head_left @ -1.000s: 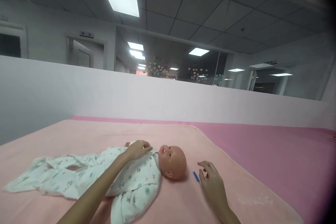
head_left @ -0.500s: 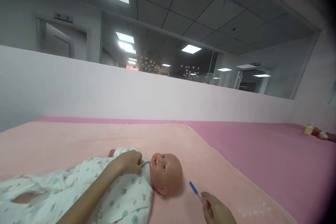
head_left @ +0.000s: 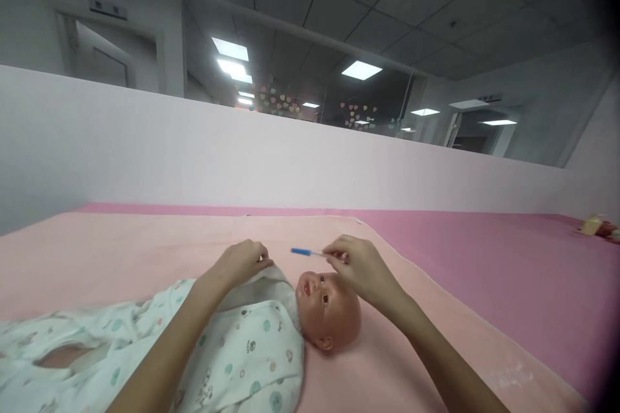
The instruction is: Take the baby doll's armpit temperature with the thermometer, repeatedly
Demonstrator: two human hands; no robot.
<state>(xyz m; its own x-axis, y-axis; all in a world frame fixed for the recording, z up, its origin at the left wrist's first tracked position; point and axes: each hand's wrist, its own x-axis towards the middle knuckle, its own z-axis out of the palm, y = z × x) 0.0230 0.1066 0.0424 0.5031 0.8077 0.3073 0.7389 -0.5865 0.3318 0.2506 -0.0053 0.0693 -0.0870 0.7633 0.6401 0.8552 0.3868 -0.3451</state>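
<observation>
Left hand point(head_left: 241, 262) grips garment point(head_left: 252, 342); right hand point(head_left: 362, 269) pinches stick point(head_left: 306, 251).

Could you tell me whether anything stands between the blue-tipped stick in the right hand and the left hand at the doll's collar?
Nothing visible does. The stick points across an open gap toward the left hand, which pinches the garment; the doll's head lies lower, clear of it.

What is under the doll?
The doll lies on a peach blanket spread over a pink surface. Whatever the blanket covers beneath the doll cannot be seen; a patterned garment hides its body.
</observation>
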